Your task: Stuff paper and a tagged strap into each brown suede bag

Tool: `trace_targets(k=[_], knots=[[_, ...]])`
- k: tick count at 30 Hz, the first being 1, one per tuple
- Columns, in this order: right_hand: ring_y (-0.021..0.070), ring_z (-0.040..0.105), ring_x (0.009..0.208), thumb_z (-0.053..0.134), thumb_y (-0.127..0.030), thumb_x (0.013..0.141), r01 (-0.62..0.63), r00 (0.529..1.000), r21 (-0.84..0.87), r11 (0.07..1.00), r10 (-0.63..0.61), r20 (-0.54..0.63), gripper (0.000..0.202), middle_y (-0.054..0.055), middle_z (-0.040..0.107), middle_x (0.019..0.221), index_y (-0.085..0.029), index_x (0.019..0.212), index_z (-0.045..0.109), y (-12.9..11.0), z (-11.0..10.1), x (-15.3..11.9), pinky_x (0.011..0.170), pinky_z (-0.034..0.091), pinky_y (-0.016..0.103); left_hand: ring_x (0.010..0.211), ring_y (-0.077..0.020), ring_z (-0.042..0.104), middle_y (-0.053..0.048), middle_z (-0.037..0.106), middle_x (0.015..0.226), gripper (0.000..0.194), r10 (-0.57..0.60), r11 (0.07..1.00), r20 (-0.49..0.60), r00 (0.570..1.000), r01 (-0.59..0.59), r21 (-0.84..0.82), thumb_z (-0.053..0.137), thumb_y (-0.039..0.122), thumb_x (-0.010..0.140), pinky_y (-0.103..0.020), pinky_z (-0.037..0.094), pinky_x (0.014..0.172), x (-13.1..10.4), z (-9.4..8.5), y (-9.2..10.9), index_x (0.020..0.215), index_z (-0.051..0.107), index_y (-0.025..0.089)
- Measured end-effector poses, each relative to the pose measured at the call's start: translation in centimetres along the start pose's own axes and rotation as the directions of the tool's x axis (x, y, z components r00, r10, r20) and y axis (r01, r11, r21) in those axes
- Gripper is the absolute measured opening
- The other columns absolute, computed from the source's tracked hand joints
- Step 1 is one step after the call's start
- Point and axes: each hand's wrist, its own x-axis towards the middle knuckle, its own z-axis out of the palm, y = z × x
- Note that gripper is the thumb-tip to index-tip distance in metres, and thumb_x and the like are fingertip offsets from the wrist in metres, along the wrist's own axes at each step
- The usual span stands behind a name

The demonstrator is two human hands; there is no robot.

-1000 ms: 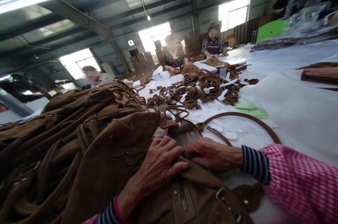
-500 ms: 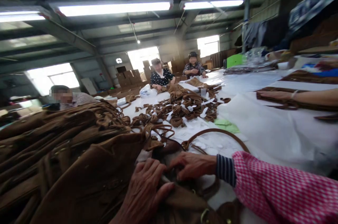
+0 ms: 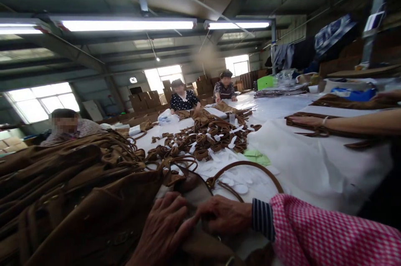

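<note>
A brown bag (image 3: 209, 247) lies in front of me at the lower middle, its mouth spread and pale lining showing. My left hand (image 3: 164, 224) lies over the near edge of the mouth, fingers bent round the cloth and thumb pointing right. From the right, my right hand (image 3: 224, 214) reaches in with curled fingers pinching the bag's edge or lining; its fingertips are partly hidden. The hands nearly touch. Beyond them a brown round handle (image 3: 242, 163) arches over the white table covering. Piled brown bags (image 3: 72, 178) lean close on the left.
Coiled brown straps with white tags (image 3: 209, 138) are heaped mid-table, near green paper (image 3: 257, 157). A co-worker's arm (image 3: 360, 122) rests on flat brown pieces at right. Two people sit at the far side; another person (image 3: 65, 126) is behind the bag pile.
My head view has shifted, so the scene sits lower at the top and further left. My right hand has moved closer to my left at the bag's mouth, where more lining shows.
</note>
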Motion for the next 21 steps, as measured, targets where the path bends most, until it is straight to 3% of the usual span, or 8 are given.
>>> trace_targets(k=[4, 6, 7, 8, 10, 13, 17, 21], knots=[[0.0135, 0.057, 0.077, 0.065, -0.010, 0.077, 0.040, 0.988, -0.076, 0.996, -0.050, -0.145, 0.030, 0.000, 0.064, 0.087, -0.017, 0.105, 0.075, -0.2, -1.5, -0.9, 0.072, 0.044, 0.022, 0.113, -0.0234, 0.051, 0.000, 0.069, 0.100, 0.031, -0.012, 0.995, 0.111, 0.994, 0.023, -0.099, 0.050, 0.046, 0.102, -0.035, 0.039, 0.098, -0.2, -0.8, -0.4, 0.087, 0.066, 0.024], [0.0154, 0.062, 0.083, 0.062, -0.013, 0.083, -0.011, 0.962, -0.206, 0.978, -0.046, -0.269, 0.021, 0.003, 0.070, 0.094, -0.017, 0.099, 0.075, -0.1, -4.4, -2.0, 0.078, 0.046, 0.024, 0.107, -0.0224, 0.052, 0.000, 0.068, 0.100, 0.033, -0.021, 0.991, 0.151, 0.988, 0.040, -0.129, 0.049, 0.048, 0.102, -0.035, 0.039, 0.095, -0.4, -1.0, -0.5, 0.085, 0.065, 0.024], [0.0157, 0.064, 0.084, 0.059, -0.015, 0.088, -0.099, 0.946, -0.278, 0.956, 0.004, -0.324, 0.019, 0.004, 0.071, 0.093, -0.017, 0.098, 0.075, 0.1, -6.4, -2.8, 0.078, 0.046, 0.024, 0.106, -0.0220, 0.052, 0.000, 0.068, 0.101, 0.033, -0.026, 0.989, 0.163, 0.986, 0.049, -0.142, 0.049, 0.049, 0.102, -0.035, 0.039, 0.094, -0.5, -1.1, -0.5, 0.086, 0.065, 0.024], [0.0158, 0.065, 0.085, 0.055, -0.016, 0.092, -0.231, 0.920, -0.376, 0.897, 0.075, -0.384, 0.021, 0.005, 0.073, 0.094, -0.018, 0.101, 0.074, 0.6, -8.5, -3.6, 0.080, 0.047, 0.024, 0.106, -0.0219, 0.052, 0.000, 0.067, 0.102, 0.033, -0.033, 0.986, 0.171, 0.985, 0.060, -0.155, 0.050, 0.050, 0.101, -0.035, 0.038, 0.094, -0.5, -1.2, -0.4, 0.087, 0.065, 0.024], [0.0167, 0.067, 0.093, 0.048, -0.020, 0.098, -0.497, 0.852, -0.607, 0.620, 0.218, -0.475, 0.025, 0.006, 0.074, 0.101, -0.019, 0.104, 0.072, 2.4, -12.7, -5.5, 0.086, 0.046, 0.025, 0.108, -0.0220, 0.051, 0.000, 0.067, 0.104, 0.033, -0.049, 0.981, 0.173, 0.984, 0.080, -0.177, 0.052, 0.052, 0.100, -0.035, 0.037, 0.096, -0.6, -1.4, -0.3, 0.088, 0.065, 0.024], [0.0249, 0.068, 0.101, 0.050, -0.016, 0.094, -0.606, 0.795, -0.666, 0.436, 0.319, -0.515, 0.023, 0.016, 0.073, 0.108, -0.014, 0.103, 0.071, 6.0, -16.9, -8.1, 0.091, 0.047, 0.034, 0.109, -0.0225, 0.050, -0.001, 0.065, 0.106, 0.034, -0.060, 0.974, 0.182, 0.982, 0.097, -0.204, 0.054, 0.054, 0.098, -0.035, 0.037, 0.098, -0.7, -1.7, -0.1, 0.089, 0.066, 0.024], [0.0253, 0.068, 0.107, 0.055, -0.019, 0.094, -0.590, 0.800, -0.730, 0.344, 0.368, -0.473, 0.019, 0.016, 0.072, 0.113, -0.014, 0.105, 0.070, 10.1, -17.2, -9.4, 0.091, 0.048, 0.031, 0.107, -0.0229, 0.050, -0.002, 0.064, 0.105, 0.035, -0.053, 0.968, 0.174, 0.983, 0.093, -0.233, 0.054, 0.055, 0.098, -0.035, 0.037, 0.096, -0.9, -1.5, -0.3, 0.089, 0.065, 0.023], [0.0257, 0.071, 0.095, 0.047, -0.013, 0.097, -0.553, 0.816, -0.785, 0.281, 0.373, -0.441, 0.023, 0.020, 0.071, 0.107, -0.008, 0.101, 0.069, 11.4, -15.7, -8.9, 0.080, 0.050, 0.031, 0.107, -0.0232, 0.050, -0.003, 0.064, 0.106, 0.033, -0.038, 0.963, 0.136, 0.990, 0.073, -0.261, 0.056, 0.054, 0.097, -0.035, 0.038, 0.098, -1.1, -1.3, -0.5, 0.093, 0.065, 0.023]])
